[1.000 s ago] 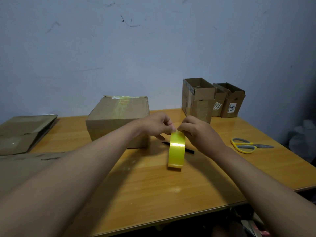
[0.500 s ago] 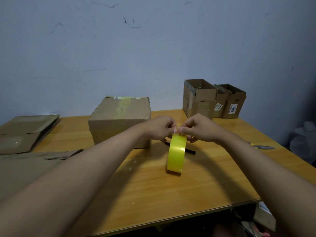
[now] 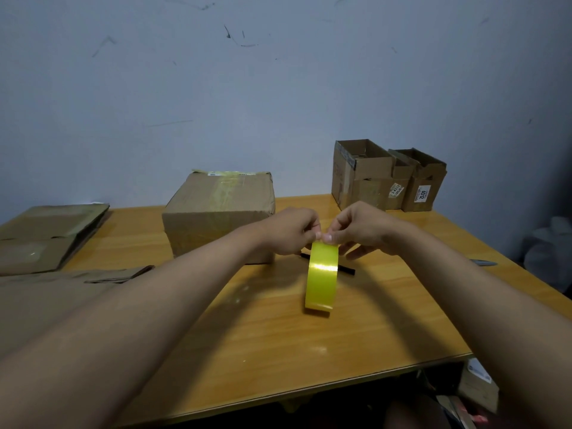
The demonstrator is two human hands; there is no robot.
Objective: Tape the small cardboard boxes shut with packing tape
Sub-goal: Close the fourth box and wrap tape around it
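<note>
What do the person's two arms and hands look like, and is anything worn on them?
Both forearms are bare up to the frame's edge: no sleeves show. The left hand and right hand wear no gloves; no watch, ring or bracelet is visible.

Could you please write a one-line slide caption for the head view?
Both hands, left hand and right hand, pinch the top of an upright yellow tape roll on the wooden table.

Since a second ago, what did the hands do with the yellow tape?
The right hand lifted off the yellow tape roll's side, and its fingertips now pinch the roll's top edge next to the left hand. The right forearm now hides the yellow scissors, except the blade tip. The roll stays upright on the wooden table; the cardboard boxes haven't moved.
</note>
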